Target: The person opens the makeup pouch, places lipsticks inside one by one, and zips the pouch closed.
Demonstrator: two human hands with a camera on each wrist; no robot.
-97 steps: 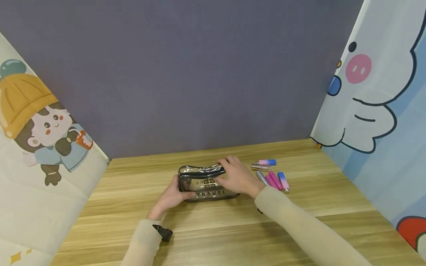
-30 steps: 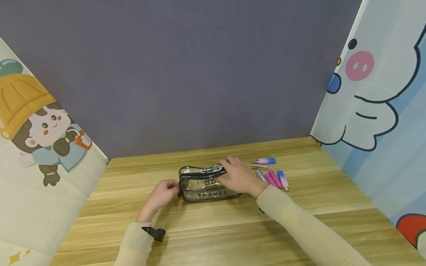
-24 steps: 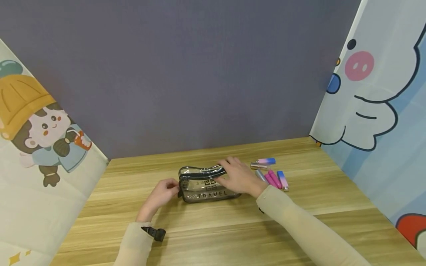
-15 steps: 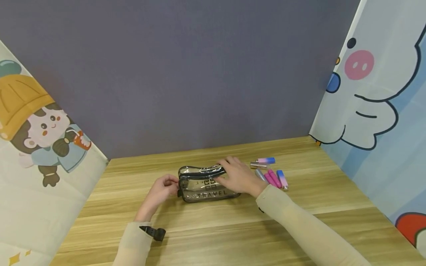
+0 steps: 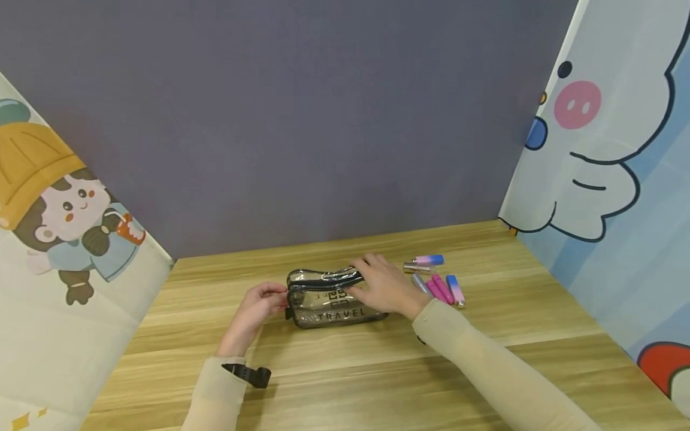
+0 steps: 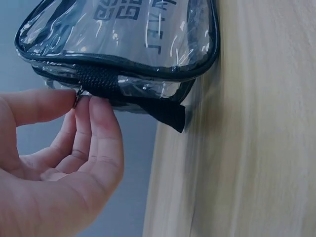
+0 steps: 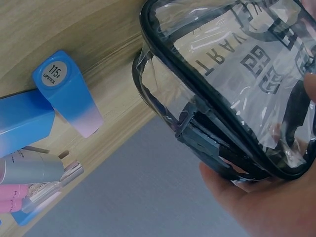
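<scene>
A see-through toiletry bag (image 5: 323,306) with black piping and TRAVEL lettering stands upright on the wooden table. At its left end my left hand (image 5: 253,311) pinches a small metal zipper pull (image 6: 77,98) between thumb and fingertips, beside a black fabric tab (image 6: 168,113). My right hand (image 5: 385,286) grips the bag's upper right end, thumb on the front and fingers over the top. The black zipper (image 5: 323,286) runs along the top, partly hidden under that hand. In the right wrist view the bag's right end (image 7: 197,133) shows the palm beneath it.
Several lipstick tubes lie right of the bag: blue-and-pink ones (image 5: 455,290), pink ones (image 5: 443,288), a silver one (image 5: 420,284) and a clear-and-metallic one (image 5: 418,269). A grey panel (image 5: 323,120) stands behind the table (image 5: 345,383), with printed cloths (image 5: 593,179) at the sides.
My left hand has left the bag's front face and gone round to its left end, where it now pinches the zipper pull. The right hand has kept its grip; the bag has hardly moved.
</scene>
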